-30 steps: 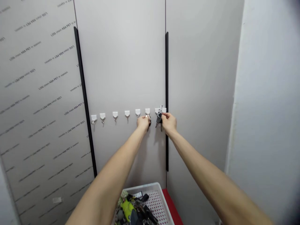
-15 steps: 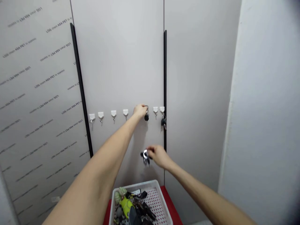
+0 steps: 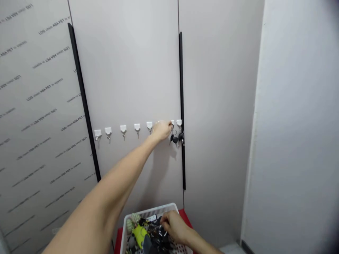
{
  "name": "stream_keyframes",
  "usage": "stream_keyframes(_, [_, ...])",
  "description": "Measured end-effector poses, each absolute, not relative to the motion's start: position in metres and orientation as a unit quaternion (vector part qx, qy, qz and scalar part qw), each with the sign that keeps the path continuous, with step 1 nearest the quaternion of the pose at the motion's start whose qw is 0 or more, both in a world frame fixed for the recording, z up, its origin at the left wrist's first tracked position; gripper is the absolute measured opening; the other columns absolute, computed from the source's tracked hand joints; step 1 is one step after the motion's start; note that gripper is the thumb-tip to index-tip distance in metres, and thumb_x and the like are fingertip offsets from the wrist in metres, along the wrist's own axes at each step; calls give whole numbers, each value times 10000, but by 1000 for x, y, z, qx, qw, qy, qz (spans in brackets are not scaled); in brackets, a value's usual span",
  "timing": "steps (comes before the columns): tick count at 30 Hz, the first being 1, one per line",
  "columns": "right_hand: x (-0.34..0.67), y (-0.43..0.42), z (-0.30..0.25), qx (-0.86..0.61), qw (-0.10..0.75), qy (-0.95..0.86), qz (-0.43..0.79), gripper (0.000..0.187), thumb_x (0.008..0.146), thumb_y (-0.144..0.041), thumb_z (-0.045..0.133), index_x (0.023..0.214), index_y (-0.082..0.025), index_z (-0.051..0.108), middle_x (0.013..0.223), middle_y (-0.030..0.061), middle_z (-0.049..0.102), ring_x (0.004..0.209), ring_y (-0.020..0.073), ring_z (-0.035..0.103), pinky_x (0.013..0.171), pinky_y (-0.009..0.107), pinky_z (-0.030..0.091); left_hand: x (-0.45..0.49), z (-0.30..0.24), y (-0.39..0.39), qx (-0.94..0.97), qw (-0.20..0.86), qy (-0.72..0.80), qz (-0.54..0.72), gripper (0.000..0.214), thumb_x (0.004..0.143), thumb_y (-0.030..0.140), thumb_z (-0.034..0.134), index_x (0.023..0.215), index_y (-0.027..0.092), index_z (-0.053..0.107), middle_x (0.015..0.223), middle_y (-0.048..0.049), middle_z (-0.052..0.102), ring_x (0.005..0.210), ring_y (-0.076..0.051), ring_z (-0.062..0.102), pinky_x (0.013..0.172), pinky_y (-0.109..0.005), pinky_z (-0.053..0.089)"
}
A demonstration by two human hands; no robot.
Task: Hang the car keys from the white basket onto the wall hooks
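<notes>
My left hand (image 3: 162, 129) is raised to the row of white hooks on the door panel. Its fingers are closed at the top of a bunch of keys (image 3: 175, 139), right at the second hook from the right (image 3: 172, 122). Whether the ring sits on that hook is hard to see. Another bunch of keys (image 3: 181, 137) hangs from the rightmost hook (image 3: 179, 122). Low down, my right hand (image 3: 175, 225) is over the white basket (image 3: 148, 213), fingers pinched on a ring of keys (image 3: 162, 231) that blends with the dark things below.
In the basket lie a yellow-green item (image 3: 140, 234), a green checked item (image 3: 132, 221) and several dark objects. A red surface (image 3: 185, 218) shows under it. Black vertical handles (image 3: 181, 77) run along the panels. A white wall (image 3: 293, 123) stands at right.
My left hand has moved right along the hooks with its keys. My right hand has dropped from in front of the panel to the basket with its ring of keys. The view has shifted slightly.
</notes>
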State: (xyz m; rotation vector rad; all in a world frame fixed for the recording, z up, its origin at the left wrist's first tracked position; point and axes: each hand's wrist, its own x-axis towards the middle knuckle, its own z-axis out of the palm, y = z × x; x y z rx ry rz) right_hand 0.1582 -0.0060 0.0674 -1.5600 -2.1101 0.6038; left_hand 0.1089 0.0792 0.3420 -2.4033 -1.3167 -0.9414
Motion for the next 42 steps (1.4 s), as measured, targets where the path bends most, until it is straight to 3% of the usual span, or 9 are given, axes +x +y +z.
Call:
stream_keyframes(6, [169, 4, 63, -548, 267, -757, 235, 253, 585, -119, 353, 607, -121, 605, 577, 25, 595, 542, 103, 498, 484, 172, 337, 71, 261, 54, -866, 47, -397, -299, 261, 727, 258, 295, 764, 188, 544, 726, -19, 559, 699, -116, 472, 659, -212, 326])
stream_keyframes(9, [193, 25, 108, -560, 402, -698, 193, 230, 628, -183, 358, 642, -121, 579, 635, 41, 596, 592, 117, 512, 548, 197, 370, 43, 202, 36, -871, -8, -413, -267, 264, 725, 257, 294, 718, 183, 547, 682, -18, 550, 669, -117, 462, 628, -211, 324])
stream_keyframes(11, [211, 41, 154, -573, 531, -614, 110, 243, 642, -250, 376, 752, -118, 548, 758, 64, 587, 685, 126, 513, 627, 218, 376, 29, 166, 22, -859, -39, -444, -251, 277, 728, 260, 279, 709, 183, 544, 686, -17, 548, 676, -120, 458, 637, -218, 319])
stream_keyframes(13, [224, 57, 199, -599, 601, -529, 21, 287, 631, -316, 402, 822, -134, 516, 808, 65, 570, 721, 141, 504, 650, 249, 372, 19, 137, 8, -854, -68, -459, -233, 296, 735, 270, 259, 712, 183, 541, 695, -21, 550, 688, -124, 456, 663, -229, 312])
stream_keyframes(17, [227, 77, 253, -645, 589, -486, -25, 347, 593, -357, 450, 894, -185, 473, 781, 34, 576, 700, 159, 511, 627, 281, 367, 8, 100, -9, -831, -101, -507, -208, 298, 734, 268, 252, 716, 194, 541, 736, -23, 558, 714, -137, 456, 679, -250, 305])
stream_keyframes(25, [215, 87, 262, -686, 557, -467, -39, 407, 559, -375, 483, 922, -204, 413, 713, 30, 582, 714, 193, 516, 601, 304, 359, -9, 63, -18, -811, -134, -542, -172, 253, 669, 151, 318, 791, 210, 532, 861, -7, 550, 840, -144, 441, 768, -266, 281])
stream_keyframes(32, [223, 91, 268, -639, 620, -454, -44, 206, 579, -243, 428, 760, -157, 478, 613, 27, 565, 609, 146, 526, 588, 258, 379, -17, 45, -25, -811, -143, -518, -232, 319, 611, 76, 334, 838, 205, 517, 919, -18, 537, 884, -153, 432, 812, -294, 285])
stream_keyframes(38, [229, 87, 303, -528, 713, -461, -11, 186, 597, -247, 425, 723, -119, 477, 602, 14, 528, 504, 93, 507, 522, 229, 396, -20, 38, -24, -813, -149, -489, -279, 266, 638, 97, 331, 796, 191, 523, 900, -39, 534, 873, -161, 442, 818, -314, 300])
stream_keyframes(42, [211, 71, 293, -507, 670, -540, 60, 144, 600, -217, 444, 709, -125, 464, 556, -14, 501, 454, 70, 484, 487, 217, 385, -25, 39, -25, -799, -160, -483, -321, 235, 660, 116, 320, 780, 174, 513, 841, -45, 531, 832, -149, 450, 773, -291, 334])
